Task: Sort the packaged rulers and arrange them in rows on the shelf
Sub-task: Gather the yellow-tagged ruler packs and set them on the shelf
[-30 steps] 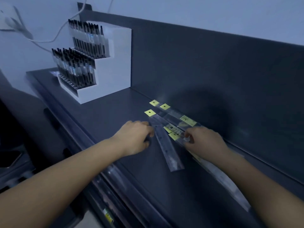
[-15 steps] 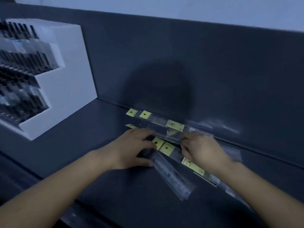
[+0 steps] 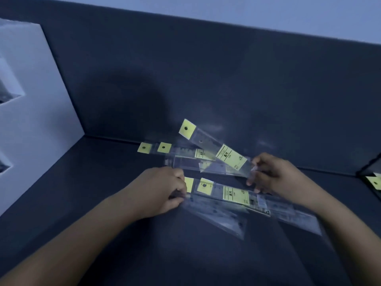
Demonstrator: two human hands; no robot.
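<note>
Clear plastic sleeves with yellow header cards hold the rulers, which lie in a loose fan at centre frame. One raised packet (image 3: 214, 149) tilts up toward the upper left, its lower end pinched between thumb and fingers of the right hand (image 3: 274, 176). The left hand (image 3: 158, 190), fingers curled, grips the header ends of the near packets (image 3: 235, 195), which run off toward the lower right at differing angles. Two back packets (image 3: 185, 150) lie flat just beside the rear panel (image 3: 226, 79). Risk, as judged: the raised packet is held by one end only and could swing or slip, sweeping the back packets out of line. Glossy sleeves stacked on each other are likely to slide when the left hand lets go. Dim light may hinder reading the labels, so mis-sorting is possible. The shelf (image 3: 103, 182) is dark and matt. A white display stand (image 3: 41, 100) occupies the left edge, and another yellow-tagged packet (image 3: 374, 181) shows at the right edge, partly cut off. A pale wall (image 3: 268, 13) runs along the top.
</note>
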